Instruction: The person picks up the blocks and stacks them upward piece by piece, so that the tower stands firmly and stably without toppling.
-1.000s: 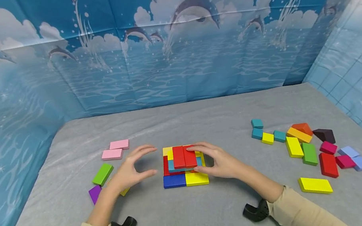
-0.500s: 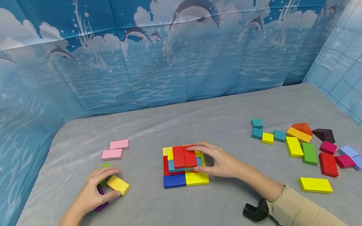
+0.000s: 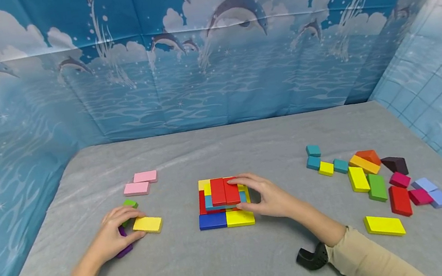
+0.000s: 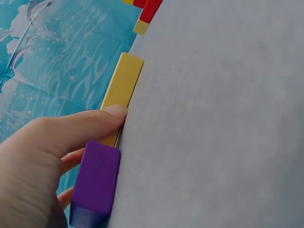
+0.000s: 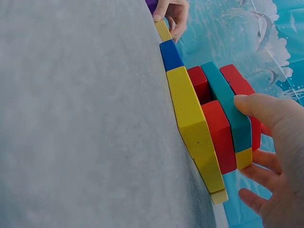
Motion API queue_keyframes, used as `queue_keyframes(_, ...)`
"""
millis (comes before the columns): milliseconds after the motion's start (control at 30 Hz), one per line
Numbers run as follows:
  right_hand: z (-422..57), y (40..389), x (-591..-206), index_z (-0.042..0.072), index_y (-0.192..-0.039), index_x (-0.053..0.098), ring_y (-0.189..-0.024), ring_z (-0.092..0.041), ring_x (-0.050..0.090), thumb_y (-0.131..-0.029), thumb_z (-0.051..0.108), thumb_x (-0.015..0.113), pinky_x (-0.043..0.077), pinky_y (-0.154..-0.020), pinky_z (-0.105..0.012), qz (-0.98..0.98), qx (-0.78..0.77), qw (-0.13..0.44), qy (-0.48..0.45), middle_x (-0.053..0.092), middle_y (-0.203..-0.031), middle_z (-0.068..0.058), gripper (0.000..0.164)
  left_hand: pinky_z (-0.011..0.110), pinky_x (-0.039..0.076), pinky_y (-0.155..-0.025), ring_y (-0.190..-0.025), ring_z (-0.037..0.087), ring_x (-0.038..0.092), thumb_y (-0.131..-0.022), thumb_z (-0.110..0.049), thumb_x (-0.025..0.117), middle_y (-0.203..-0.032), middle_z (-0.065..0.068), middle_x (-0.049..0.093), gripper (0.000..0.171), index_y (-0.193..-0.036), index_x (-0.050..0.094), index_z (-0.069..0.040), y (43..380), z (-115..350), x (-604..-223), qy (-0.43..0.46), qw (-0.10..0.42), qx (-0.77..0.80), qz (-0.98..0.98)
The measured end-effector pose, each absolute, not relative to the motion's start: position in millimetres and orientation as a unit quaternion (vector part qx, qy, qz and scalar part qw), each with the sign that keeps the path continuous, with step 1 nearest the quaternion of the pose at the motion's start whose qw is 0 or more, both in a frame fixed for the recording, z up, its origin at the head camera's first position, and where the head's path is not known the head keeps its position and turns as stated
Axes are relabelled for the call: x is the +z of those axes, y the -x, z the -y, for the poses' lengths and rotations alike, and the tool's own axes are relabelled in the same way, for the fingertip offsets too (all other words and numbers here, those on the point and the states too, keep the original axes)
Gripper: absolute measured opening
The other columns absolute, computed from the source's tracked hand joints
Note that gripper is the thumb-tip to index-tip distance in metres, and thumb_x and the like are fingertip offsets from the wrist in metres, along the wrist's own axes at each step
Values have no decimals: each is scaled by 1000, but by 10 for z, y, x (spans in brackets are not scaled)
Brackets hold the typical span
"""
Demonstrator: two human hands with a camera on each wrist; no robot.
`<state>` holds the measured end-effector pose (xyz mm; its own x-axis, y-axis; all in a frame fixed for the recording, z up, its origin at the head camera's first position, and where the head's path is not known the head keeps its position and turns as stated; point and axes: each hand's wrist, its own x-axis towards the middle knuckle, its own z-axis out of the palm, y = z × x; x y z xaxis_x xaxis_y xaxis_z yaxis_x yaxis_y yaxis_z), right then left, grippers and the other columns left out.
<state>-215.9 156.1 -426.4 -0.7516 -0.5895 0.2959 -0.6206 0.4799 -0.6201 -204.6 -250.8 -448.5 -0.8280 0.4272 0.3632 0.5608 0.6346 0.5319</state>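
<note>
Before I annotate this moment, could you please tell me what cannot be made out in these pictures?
Head view: most of the green block, hidden by the left hand.
Left wrist view: part of the yellow block, behind the thumb; most of the stack, cut off by the top edge.
Right wrist view: the index fingertip of the right hand, behind a top red block.

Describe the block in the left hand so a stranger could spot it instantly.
On the grey table, find the stacked blocks, then the left hand to their left. It pinches the yellow block, its colour unlike the neighbouring purple block and green block.
</note>
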Motion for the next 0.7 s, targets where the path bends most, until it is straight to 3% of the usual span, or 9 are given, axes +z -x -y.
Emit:
queue_keyframes(167,-1561,2159,-4269,18,-133,46,-122,-19,42,-82,28,69,40,-97,-43,860,369,23,-353,43,-136,-3,56,48,32,-87,-98,22,49,-64,-12,82,-97,3,63,34,-95,66,-11,2103,2410,-4489,273,123,-340,891)
queue_keyframes(333,-1561,2158,-4269,18,-133,46,-122,-19,42,-82,28,69,40,-97,-43,861,370,21,-349,43,-136,-3,57,36,42,-85,-94,11,51,-69,-12,79,-99,-3,60,33,-99,65,-11,2162,2203,-4401,262,112,-388,877)
queue_keyframes(467,-1562,2151,-4266,18,-133,46,-122,-20,42,-82,28,69,40,-97,-43,862,371,21,-346,43,-136,-4,57,40,46,-83,-92,10,52,-72,-12,77,-99,-1,61,32,-101,64,-9,2206,1951,-4258,252,98,-427,863)
queue_keyframes(700,-1550,2153,-4258,16,-134,45,-122,-20,43,-82,27,69,40,-97,-42,862,372,20,-343,44,-135,-4,58,46,48,-82,-92,19,53,-74,-14,76,-99,6,62,31,-101,64,-5,2349,1463,-4198,259,90,-479,834)
